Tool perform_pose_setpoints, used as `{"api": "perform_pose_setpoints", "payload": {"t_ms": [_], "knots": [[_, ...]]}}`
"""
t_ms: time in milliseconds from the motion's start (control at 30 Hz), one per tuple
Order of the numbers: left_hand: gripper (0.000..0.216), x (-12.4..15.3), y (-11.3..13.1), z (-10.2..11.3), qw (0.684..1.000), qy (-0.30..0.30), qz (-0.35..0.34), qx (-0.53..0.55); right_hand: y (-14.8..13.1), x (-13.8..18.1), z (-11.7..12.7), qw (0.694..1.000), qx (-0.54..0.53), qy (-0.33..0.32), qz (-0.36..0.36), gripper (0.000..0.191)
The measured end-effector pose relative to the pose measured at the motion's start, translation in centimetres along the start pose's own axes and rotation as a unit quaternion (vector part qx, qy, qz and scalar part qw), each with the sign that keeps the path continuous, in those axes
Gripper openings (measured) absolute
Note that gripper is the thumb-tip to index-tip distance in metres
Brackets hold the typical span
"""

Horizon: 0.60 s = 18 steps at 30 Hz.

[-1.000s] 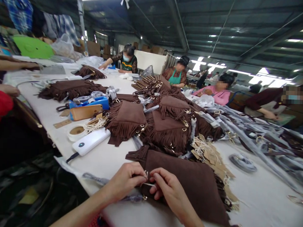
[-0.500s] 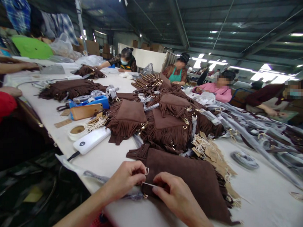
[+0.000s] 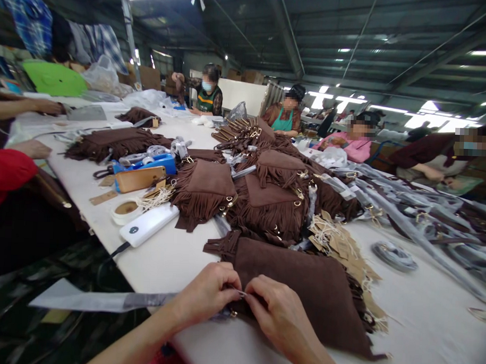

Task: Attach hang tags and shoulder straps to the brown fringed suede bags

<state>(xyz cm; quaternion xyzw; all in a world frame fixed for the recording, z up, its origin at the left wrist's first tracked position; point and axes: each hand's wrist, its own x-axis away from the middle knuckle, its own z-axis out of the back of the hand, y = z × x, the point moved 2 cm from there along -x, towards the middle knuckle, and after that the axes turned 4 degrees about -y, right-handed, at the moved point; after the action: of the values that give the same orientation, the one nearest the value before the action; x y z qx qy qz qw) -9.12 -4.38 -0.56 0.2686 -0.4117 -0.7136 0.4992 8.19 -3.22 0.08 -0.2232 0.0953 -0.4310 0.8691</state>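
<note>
Left hand (image 3: 211,287) and right hand (image 3: 276,305) meet, fingertips almost touching, over the near left corner of a brown bag (image 3: 299,282), both pinching a thin pale string (image 3: 242,294). The bag lies flat on a white table (image 3: 421,337), directly before the person, with fringe (image 3: 225,245) showing at both ends. Fingers cover most of the string, so whether it is knotted cannot be told.

String this fine could slip from the pinch, or snap if tugged hard; a loose knot would likely work open. Just below the fingertips, a gold clasp (image 3: 233,313) might snag it, or mark the bag's soft-looking surface if the two rubbed.

A plastic-wrapped strap (image 3: 149,301) passes behind the left wrist (image 3: 175,309), its pale end (image 3: 67,298) jutting past the table's edge. A sweep of that arm, or the overhang's own weight, could pull it off, perhaps tugging the bag too; whether they are joined is hidden.

Beside the bag's right end lies a heap of tags (image 3: 346,254) with tangled cords (image 3: 324,232). Shifting the bag could hook its fringe in those cords and drag several tags along.
</note>
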Motion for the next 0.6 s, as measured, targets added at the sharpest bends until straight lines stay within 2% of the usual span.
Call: {"api": "perform_pose_setpoints", "payload": {"t_ms": [233, 467, 600], "knots": [[0.015, -0.26, -0.2, -0.4, 0.996, -0.009, -0.033, -0.08, 0.34, 0.08, -0.3, 0.999, -0.043, -0.01, -0.004, 0.019], [0.017, -0.61, -0.75, -0.53, 0.999, 0.006, -0.013, -0.031, 0.12, -0.12, 0.09, 0.993, -0.115, -0.021, -0.026, 0.028], [0.019, -0.7, -0.88, -0.48, 1.0, 0.003, -0.004, -0.002, 0.07, -0.23, 0.23, 0.991, -0.133, -0.021, -0.024, 0.024]]}}
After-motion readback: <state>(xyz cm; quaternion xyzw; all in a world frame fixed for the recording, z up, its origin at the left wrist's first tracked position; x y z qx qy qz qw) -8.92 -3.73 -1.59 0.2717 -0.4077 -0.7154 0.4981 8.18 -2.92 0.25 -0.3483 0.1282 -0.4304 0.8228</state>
